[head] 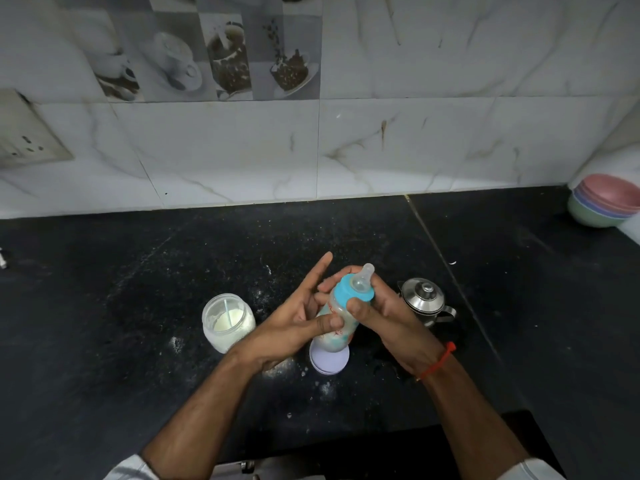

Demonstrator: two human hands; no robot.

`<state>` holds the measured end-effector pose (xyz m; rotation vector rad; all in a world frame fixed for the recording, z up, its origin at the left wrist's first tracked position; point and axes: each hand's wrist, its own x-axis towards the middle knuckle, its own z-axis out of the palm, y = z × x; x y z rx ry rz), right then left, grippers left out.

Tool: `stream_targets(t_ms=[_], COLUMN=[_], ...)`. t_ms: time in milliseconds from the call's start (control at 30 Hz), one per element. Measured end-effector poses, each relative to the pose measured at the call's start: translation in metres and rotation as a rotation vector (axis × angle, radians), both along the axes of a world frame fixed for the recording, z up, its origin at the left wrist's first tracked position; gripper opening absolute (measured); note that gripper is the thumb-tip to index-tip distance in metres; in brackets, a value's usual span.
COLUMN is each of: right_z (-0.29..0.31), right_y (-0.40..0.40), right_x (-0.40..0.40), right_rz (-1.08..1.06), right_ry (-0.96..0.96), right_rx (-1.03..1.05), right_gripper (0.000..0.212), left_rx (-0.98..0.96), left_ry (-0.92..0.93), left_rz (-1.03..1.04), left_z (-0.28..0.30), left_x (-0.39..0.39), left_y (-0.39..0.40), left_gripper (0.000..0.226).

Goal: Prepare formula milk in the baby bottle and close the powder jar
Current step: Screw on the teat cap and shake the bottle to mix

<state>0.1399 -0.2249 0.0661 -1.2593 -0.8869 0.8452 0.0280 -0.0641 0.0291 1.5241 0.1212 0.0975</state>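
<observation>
You hold the bottle [337,315] tilted between both palms above the counter [138,289], its blue collar and teat on top: your left hand [294,320] lies flat against its side with fingers straight and the thumb pressed on the body, and your right hand [388,313] wraps it, thumb on the collar. The open jar [228,322] of powder stands just left of your left hand, its lid [329,362] flat on the counter under the bottle, a steel pot [426,301] just right.
</observation>
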Motion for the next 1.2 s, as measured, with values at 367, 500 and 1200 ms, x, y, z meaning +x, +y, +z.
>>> stream_targets(t_ms=[367, 500, 1200], right_z=[0.009, 0.042, 0.031], right_y=[0.027, 0.009, 0.015], right_x=[-0.015, -0.009, 0.019], right_rz=[-0.708, -0.867, -0.81], right_ry=[-0.055, -0.248, -0.392], right_rx=[0.013, 0.37, 0.019], right_gripper=[0.041, 0.024, 0.018], left_rx=[0.392, 0.355, 0.374], left_ry=[-0.068, -0.033, -0.128], left_rz=[0.09, 0.148, 0.584], left_z=[0.023, 0.028, 0.036], left_x=[0.029, 0.015, 0.021], left_y=[-0.017, 0.005, -0.004], left_gripper=[0.131, 0.129, 0.048])
